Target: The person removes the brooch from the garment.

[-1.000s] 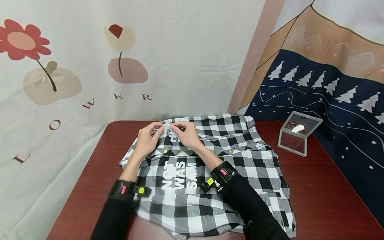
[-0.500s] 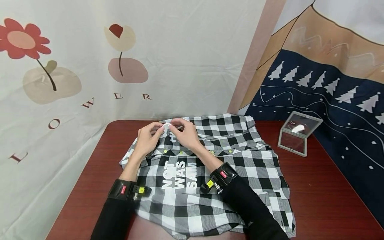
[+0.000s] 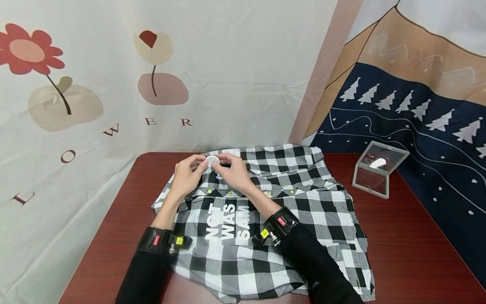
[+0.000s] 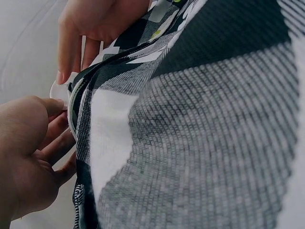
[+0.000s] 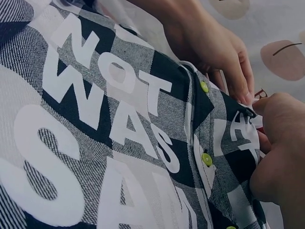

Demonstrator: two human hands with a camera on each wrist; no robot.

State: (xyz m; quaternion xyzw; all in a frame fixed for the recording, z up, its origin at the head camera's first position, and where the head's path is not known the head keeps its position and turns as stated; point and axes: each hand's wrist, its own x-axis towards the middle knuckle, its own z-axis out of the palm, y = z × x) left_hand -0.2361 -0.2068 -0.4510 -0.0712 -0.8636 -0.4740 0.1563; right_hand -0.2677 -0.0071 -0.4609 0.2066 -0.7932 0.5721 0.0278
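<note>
Shirt: black-and-white checked shirt (image 3: 265, 219) lies spread flat on the dark red table (image 3: 410, 245), white letters "NOT WAS SAM" on its front, row of yellow-green buttons (image 3: 229, 193) along the placket.
White disc: small round white disc (image 3: 212, 161) at the far edge of the shirt, about 12 o'clock from the lettering — held between the two hands.
Left hand: left hand (image 3: 187, 177) comes in from 7 o'clock; fingers curled, thumb and fingertips pinching the disc's left side together with the shirt's edge. In the left wrist view the disc (image 4: 59, 89) shows just beyond the folded cloth edge, thumb (image 4: 45, 107) against it.
Right hand: right hand (image 3: 233, 171) comes in from 5 o'clock; fingers bent, pinching the disc's right side from above, palm resting on the cloth.
Right wrist view: both hands meet at the fabric edge at 2 o'clock, just past two buttons (image 5: 206, 159) — the disc itself is hidden there.
Wrist gear: black bands with small cameras on both forearms, black sleeves behind.
Mirror: small hinged mirror case (image 3: 376, 171) stands open at 3 o'clock, well apart from the shirt's collar end.
Backdrop: flower-print cloth (image 3: 114, 84) behind, tree-print cloth (image 3: 417, 114) at right.
</note>
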